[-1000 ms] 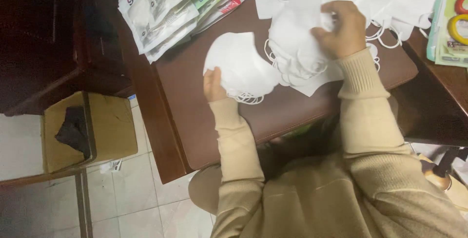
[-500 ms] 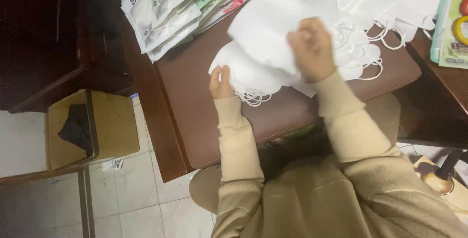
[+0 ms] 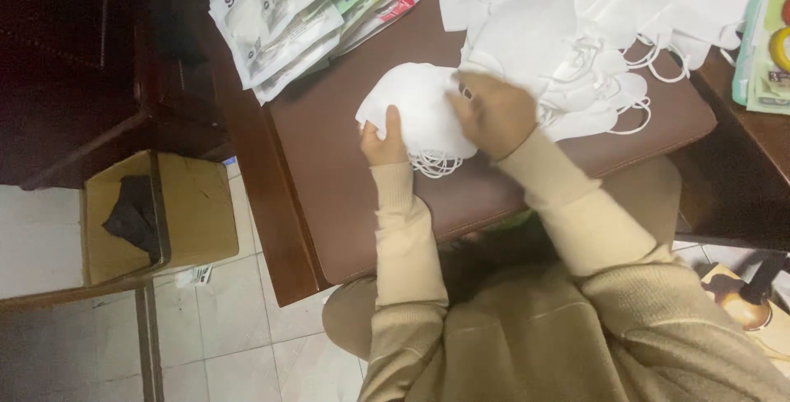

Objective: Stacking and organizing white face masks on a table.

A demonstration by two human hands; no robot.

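Observation:
My left hand [image 3: 382,137] grips the near edge of a small stack of folded white face masks [image 3: 413,110] on the brown desk [image 3: 346,204]. My right hand [image 3: 492,112] lies flat on the right side of that same stack, fingers closed over a mask and pressing it down. Just beyond my right hand spreads a loose heap of white masks [image 3: 576,48] with ear loops trailing out. Both arms wear beige knitted sleeves.
A pile of flat plastic packets [image 3: 288,15] lies at the desk's far left corner. Green packaging [image 3: 769,40] sits at the right edge. An open cardboard box [image 3: 156,213] with something black inside stands on the tiled floor to the left.
My right hand carried a mask from the loose heap leftward and down onto the stack. My left hand stayed at the stack's edge.

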